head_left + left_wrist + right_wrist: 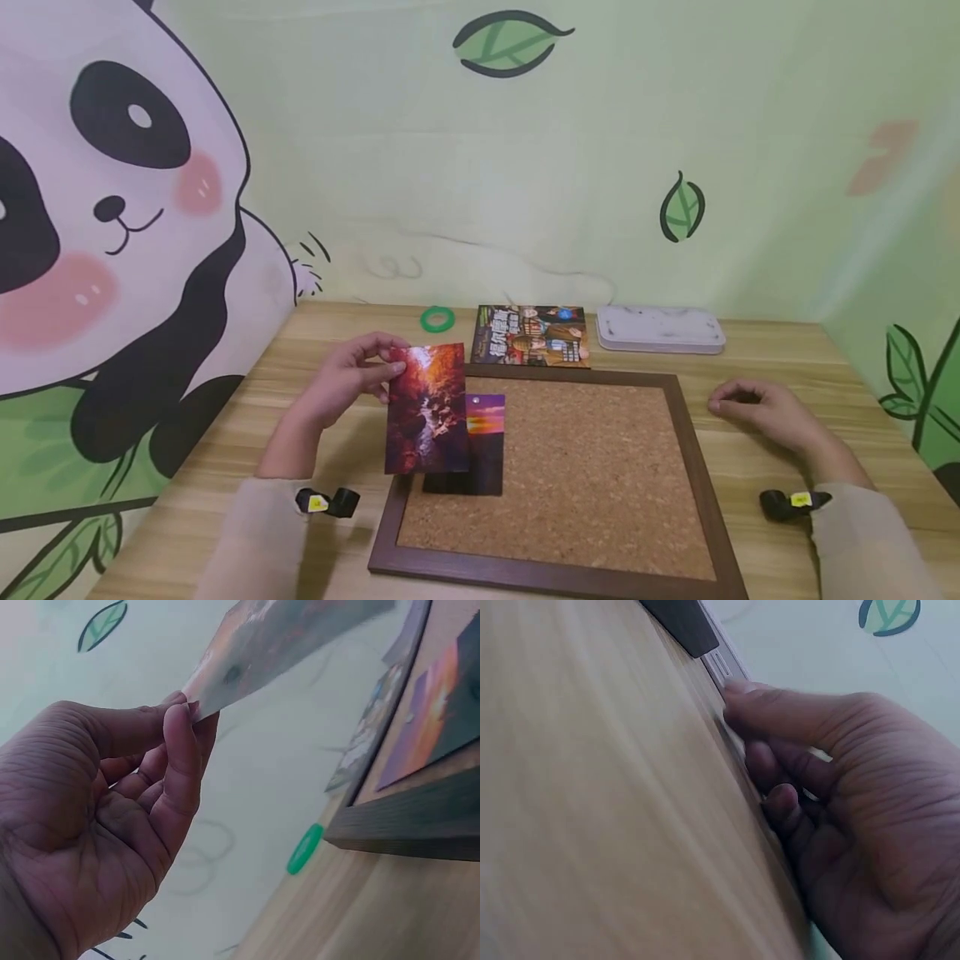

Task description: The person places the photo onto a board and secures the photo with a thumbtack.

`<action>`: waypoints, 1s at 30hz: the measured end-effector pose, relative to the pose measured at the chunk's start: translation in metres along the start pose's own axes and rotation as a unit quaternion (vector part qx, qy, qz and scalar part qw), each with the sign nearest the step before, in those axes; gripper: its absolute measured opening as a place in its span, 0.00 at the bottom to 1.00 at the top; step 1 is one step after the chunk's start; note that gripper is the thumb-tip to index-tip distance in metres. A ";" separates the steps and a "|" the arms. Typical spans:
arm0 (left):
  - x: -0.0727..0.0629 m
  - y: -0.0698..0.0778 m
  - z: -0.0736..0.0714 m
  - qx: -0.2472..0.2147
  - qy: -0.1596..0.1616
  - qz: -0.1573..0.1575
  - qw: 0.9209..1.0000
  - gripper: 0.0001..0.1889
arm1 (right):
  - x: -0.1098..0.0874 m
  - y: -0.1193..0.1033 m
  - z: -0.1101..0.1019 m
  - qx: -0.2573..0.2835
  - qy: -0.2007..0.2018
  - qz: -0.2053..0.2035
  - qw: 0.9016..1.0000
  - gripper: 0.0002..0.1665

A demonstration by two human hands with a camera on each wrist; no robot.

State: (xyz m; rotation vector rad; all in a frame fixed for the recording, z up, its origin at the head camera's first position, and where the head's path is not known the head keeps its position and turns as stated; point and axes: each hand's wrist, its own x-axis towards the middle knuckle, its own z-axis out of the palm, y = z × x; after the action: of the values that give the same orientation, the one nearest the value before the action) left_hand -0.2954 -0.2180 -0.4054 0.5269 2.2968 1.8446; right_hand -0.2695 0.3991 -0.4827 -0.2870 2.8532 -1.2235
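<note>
The left hand (349, 379) has its fingers pinching the red photo (427, 417) near one corner, left of centre frame — right hand (772, 423) loosely curled, holding nothing — and so slight a grip might let it swivel, knocking the sunset picture (487, 454).

2 arms (258, 542) fwd, L fingers (182, 752) pinching, R fingers (782, 801) loosely curled.

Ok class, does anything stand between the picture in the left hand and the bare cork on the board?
Nothing visible: the left hand holds the red picture raised; the sunset picture lies flat on the left of the corkboard.
</note>
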 end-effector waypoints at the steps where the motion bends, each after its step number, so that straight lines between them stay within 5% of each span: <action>1: 0.001 -0.002 0.001 -0.001 -0.002 0.000 1.000 0.17 | 0.000 0.000 0.001 0.016 0.007 -0.001 1.000 0.17; 5: 0.004 -0.008 0.005 -0.012 -0.013 -0.004 1.000 0.17 | 0.001 0.002 0.002 0.061 0.034 -0.005 0.998 0.19; 15: 0.006 -0.017 0.010 -0.017 -0.025 0.000 1.000 0.16 | 0.002 0.007 0.001 0.047 0.060 0.016 0.997 0.24; 22: 0.005 -0.010 0.014 -0.024 -0.014 0.003 1.000 0.15 | 0.007 0.004 0.006 0.057 0.063 0.006 0.996 0.22; 26: 0.009 -0.006 0.032 -0.029 0.000 0.001 1.000 0.13 | 0.007 0.004 0.006 0.057 0.060 0.004 0.997 0.22; 30: 0.020 -0.002 0.060 -0.020 -0.020 -0.014 1.000 0.12 | 0.005 0.006 0.006 0.066 0.061 0.013 0.996 0.24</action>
State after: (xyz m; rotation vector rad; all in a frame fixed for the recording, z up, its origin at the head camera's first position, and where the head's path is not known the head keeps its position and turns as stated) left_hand -0.2946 -0.1558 -0.4191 0.5190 2.2261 1.8463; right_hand -0.2752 0.3974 -0.4910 -0.1751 2.8483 -1.4646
